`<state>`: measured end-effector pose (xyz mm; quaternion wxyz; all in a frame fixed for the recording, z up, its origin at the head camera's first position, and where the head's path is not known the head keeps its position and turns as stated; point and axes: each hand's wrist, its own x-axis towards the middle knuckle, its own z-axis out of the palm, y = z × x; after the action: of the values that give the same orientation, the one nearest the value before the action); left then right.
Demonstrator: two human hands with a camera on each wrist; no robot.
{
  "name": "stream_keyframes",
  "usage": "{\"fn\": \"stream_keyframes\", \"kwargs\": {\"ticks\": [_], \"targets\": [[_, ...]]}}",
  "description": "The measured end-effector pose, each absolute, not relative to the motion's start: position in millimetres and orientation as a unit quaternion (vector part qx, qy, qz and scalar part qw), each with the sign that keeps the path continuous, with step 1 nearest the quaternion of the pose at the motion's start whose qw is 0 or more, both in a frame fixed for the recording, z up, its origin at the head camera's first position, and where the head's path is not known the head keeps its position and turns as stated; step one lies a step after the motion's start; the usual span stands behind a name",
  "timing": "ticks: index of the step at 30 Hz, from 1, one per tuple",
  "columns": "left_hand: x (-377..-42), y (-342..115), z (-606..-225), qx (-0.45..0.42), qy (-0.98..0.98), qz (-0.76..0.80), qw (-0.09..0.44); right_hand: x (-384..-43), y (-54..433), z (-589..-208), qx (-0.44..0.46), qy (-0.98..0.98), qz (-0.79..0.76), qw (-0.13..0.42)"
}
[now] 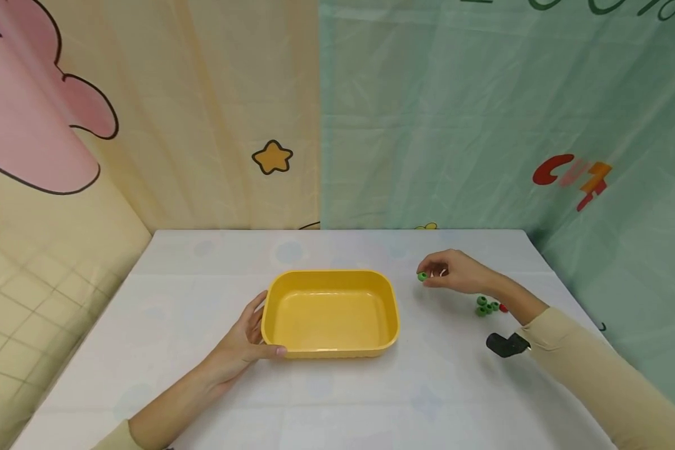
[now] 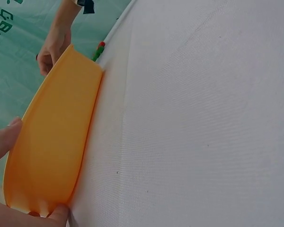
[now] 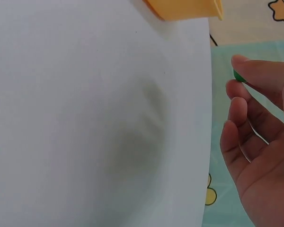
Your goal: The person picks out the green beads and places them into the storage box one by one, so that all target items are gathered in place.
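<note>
A yellow rectangular tray (image 1: 330,322) sits on the white table with nothing inside it. My left hand (image 1: 249,340) grips its left end, with the thumb along the near rim and the fingers around the side. To the right of the tray, raised above the table, my right hand (image 1: 460,271) pinches a small green bead (image 1: 422,276) between thumb and index finger. In the right wrist view the bead (image 3: 238,75) is mostly covered by those fingertips. Below the right wrist lie several green beads (image 1: 482,310) and a red bead (image 1: 503,308), close together on the table.
A white patterned cloth (image 1: 337,406) covers the table. Behind it hang a beige curtain (image 1: 214,112) and a green curtain (image 1: 416,125). A black wrist-camera piece (image 1: 506,345) sticks out by the right sleeve, low over the table near the beads.
</note>
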<state>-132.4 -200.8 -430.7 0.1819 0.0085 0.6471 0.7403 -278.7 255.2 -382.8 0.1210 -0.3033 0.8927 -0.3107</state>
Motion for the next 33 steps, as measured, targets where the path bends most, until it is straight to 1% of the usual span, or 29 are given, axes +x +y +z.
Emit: {"fn": "stream_keyframes", "kwargs": {"ticks": [6,13,22,33], "targets": [[-133,-200,-430,0.006,0.655,0.732,0.185,-285,228,-383,-0.319,0.881,-0.315,0.15],[-135,-199,-432,0.005,0.657,0.731,0.187,-291,200,-376,-0.338,0.876,-0.305,0.157],[-135,-199,-429,0.003,0.657,0.732,0.182,-295,157,-371,-0.375,0.853,-0.316,0.181],[-133,-201,-429,0.008,0.653,0.736,0.182,-298,111,-365,-0.442,0.827,-0.297,0.18]]}}
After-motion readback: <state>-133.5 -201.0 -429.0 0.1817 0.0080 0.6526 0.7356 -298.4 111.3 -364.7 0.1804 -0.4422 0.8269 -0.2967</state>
